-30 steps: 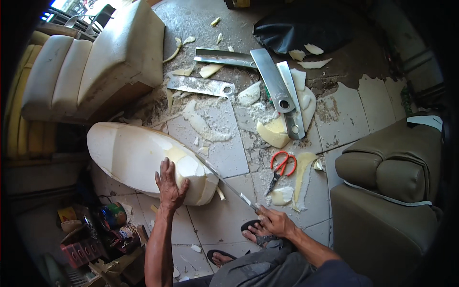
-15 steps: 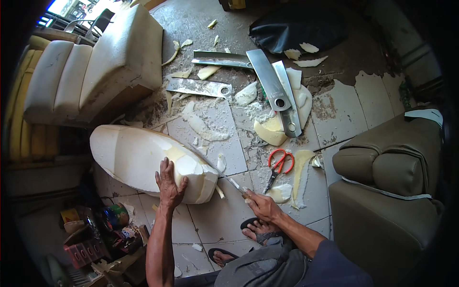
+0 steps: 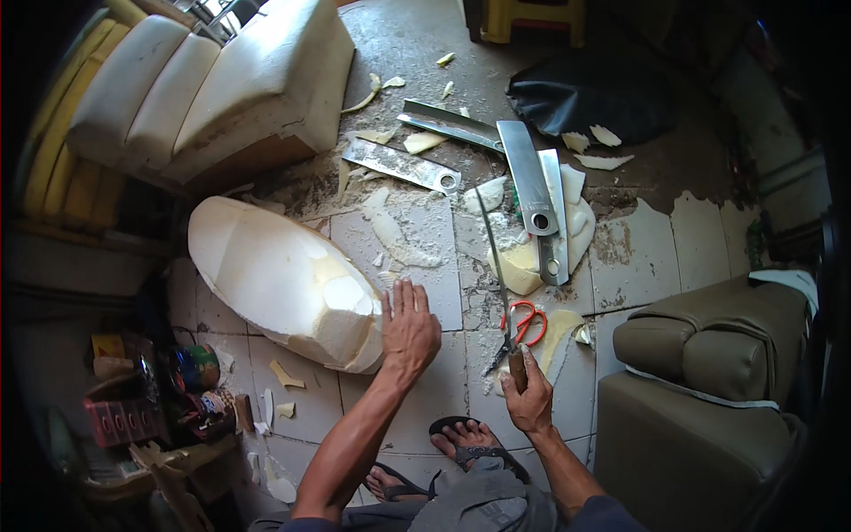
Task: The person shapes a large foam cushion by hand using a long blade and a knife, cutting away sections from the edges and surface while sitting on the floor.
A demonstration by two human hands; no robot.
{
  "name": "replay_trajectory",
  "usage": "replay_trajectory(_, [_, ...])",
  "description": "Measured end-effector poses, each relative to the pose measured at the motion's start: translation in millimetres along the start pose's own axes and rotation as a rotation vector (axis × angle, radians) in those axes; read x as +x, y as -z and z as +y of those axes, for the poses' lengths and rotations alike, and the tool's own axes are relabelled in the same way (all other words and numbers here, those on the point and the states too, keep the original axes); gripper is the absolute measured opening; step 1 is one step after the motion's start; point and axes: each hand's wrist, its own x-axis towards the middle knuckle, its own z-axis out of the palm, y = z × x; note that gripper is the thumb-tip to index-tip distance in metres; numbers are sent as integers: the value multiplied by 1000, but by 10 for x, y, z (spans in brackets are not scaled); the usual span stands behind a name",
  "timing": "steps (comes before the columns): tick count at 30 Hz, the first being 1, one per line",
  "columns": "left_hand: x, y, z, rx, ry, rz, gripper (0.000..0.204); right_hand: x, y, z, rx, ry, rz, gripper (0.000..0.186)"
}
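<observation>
A long, cream-white block of carved foam (image 3: pixel 275 270), shaped like a motorcycle seat, lies on the tiled floor to the left. My left hand (image 3: pixel 410 328) is at its right end, fingers stretched and flat; whether it touches the foam I cannot tell. In my right hand (image 3: pixel 528 390) is a long thin knife (image 3: pixel 496 248), gripped by its brown handle, with the blade pointing up and away from me. Under and beside the blade lie red-handled scissors (image 3: pixel 530 326), close to yellowish foam scraps (image 3: pixel 560 341).
Several flat metal bars with holes (image 3: pixel 529 177) lie beyond, among foam offcuts. A black cover (image 3: pixel 585 97) rests at the back. White upholstered seating (image 3: pixel 253 89) stands far left, a brown padded seat (image 3: pixel 691 434) at right. Clutter (image 3: pixel 168 390) fills the near left; a yellow stool (image 3: pixel 534 19) stands behind.
My left hand has moved off the foam's top to its right end. The knife has swung from pointing at the foam to pointing away from me. The view has shifted slightly.
</observation>
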Motion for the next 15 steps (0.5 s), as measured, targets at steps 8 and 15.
replay_trajectory(8, [-1004,-239,474,-760,115,-50,55,70,266,-65,-46,-110,-70,62])
replay_trajectory(15, [-1190,-406,240,-827,1301,169,52,19,74,-66,75,-144,-144,57])
